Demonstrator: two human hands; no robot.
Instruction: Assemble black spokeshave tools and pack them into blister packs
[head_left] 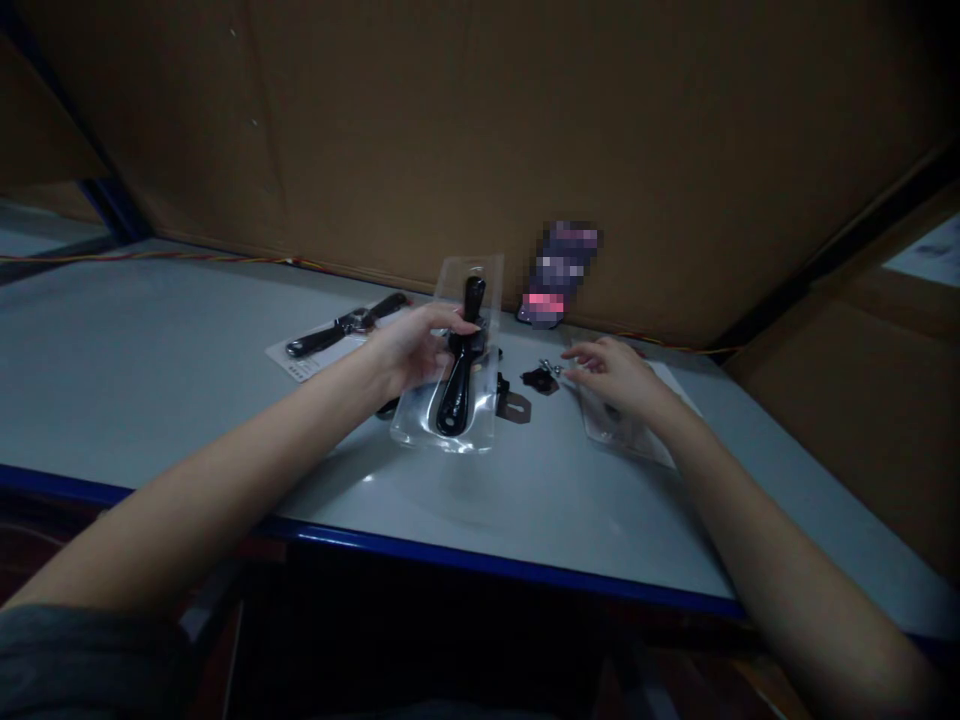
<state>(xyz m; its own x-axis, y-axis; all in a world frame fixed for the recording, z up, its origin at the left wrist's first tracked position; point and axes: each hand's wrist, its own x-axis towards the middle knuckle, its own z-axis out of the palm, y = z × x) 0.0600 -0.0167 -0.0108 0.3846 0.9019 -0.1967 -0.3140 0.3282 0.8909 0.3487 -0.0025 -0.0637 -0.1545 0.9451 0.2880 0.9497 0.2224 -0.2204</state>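
My left hand (415,349) grips the left edge of a clear plastic blister pack (454,360) that holds a black handled tool (459,368), tilted up off the grey table (150,370). My right hand (616,375) rests over another clear pack with a white card (634,425), its fingertips pinching at small metal parts (550,367) beside a small black piece (538,380). A flat dark metal bracket (514,405) lies between the two hands.
A second black tool on a white card (341,330) lies at the left rear. A blurred dark object (561,272) leans on the cardboard wall (480,130) behind. A red-yellow wire (150,257) runs along the table's back edge. The table's blue front edge (480,562) is near me.
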